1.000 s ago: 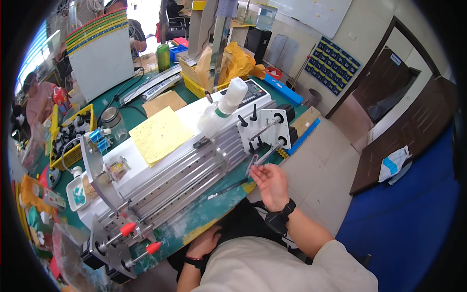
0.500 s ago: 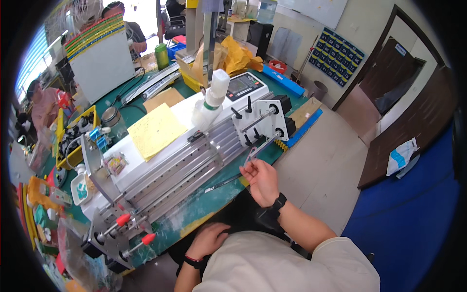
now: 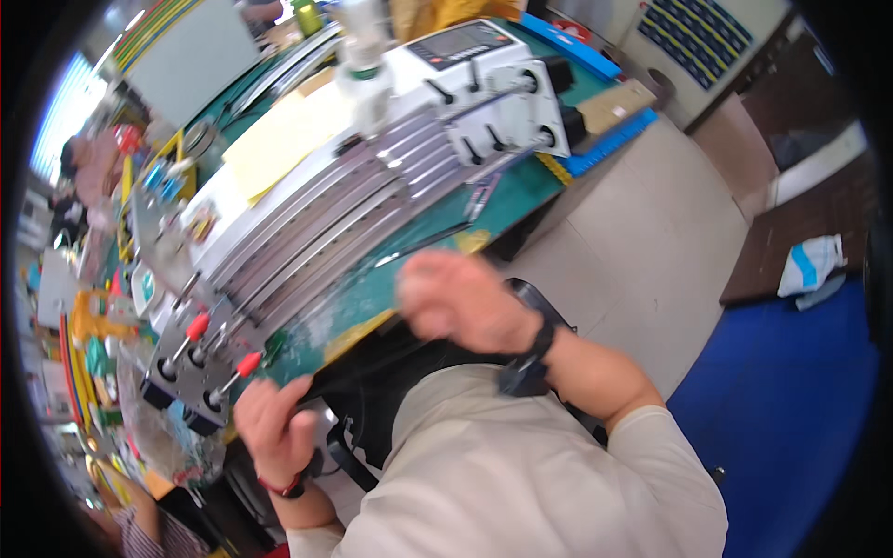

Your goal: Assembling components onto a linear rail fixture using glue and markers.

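Note:
A silver winding machine or slide rig with metal rails lies slantwise along the table. Just below its near-left end, my left hand is raised with fingers apart and nothing visible in them, close to two red-tipped rods, the nearer with a red knob. In front of the table edge hangs my right hand, smeared by motion, its fingers seemingly bent; whether it holds anything does not show. Beyond it, a thin black-handled tool and a small pinkish cutter-like item rest on the green tabletop.
A control box with a screen stands at the back, near a white bottle and a yellow paper sheet. A blue strip borders the right table end. Clear bags crowd the left. Another person is at lower left.
My view has turned and shifted toward the near side. My left hand has risen from my lap toward the red knobs; my right hand has drawn back from the pinkish item on the table.

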Motion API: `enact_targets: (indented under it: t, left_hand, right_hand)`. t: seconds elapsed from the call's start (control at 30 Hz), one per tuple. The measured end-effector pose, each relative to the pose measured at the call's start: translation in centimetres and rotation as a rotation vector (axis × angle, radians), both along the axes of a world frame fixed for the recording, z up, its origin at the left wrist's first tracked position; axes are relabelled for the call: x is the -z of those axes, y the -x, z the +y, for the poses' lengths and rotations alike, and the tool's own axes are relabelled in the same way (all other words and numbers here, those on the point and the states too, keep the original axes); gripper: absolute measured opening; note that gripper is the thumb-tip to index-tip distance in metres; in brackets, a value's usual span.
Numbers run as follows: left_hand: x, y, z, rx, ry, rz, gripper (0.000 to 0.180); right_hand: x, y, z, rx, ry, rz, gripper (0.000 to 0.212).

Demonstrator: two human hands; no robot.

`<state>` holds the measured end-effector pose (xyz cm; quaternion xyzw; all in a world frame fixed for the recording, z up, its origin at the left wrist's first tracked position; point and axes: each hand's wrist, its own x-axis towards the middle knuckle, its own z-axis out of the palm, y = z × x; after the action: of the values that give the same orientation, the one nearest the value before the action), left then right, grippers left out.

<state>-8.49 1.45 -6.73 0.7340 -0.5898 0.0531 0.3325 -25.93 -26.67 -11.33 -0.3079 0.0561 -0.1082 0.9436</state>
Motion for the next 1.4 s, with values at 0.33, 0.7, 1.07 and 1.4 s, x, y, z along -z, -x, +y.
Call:
enact_targets:
  t: [0.33, 0.7, 1.07, 1.4]
  left_hand:
    - [2.2, 8.5, -6.1, 0.146, 0.005, 0.405, 0.031]
    - [12.6, 10.5, -24.9, 0.497, -0.599, 0.347, 0.027]
    - [23.5, 15.8, -30.2, 0.903, -1.182, -0.229, 0.055]
    - [16.5, 10.2, -27.7, 0.875, -0.781, 0.397, 0.051]
  right_hand:
    - [1.7, 3.6, 4.0, 0.02, 0.92, -0.175, 0.013]
    - [0.8, 20.6, -14.3, 1.176, 0.97, 0.464, 0.004]
    - [3.2, 29.4, -27.7, 1.868, 1.236, 0.781, 0.01]
    - [7.8, 24.0, -44.0, 1.416, 1.46, 0.872, 0.015]
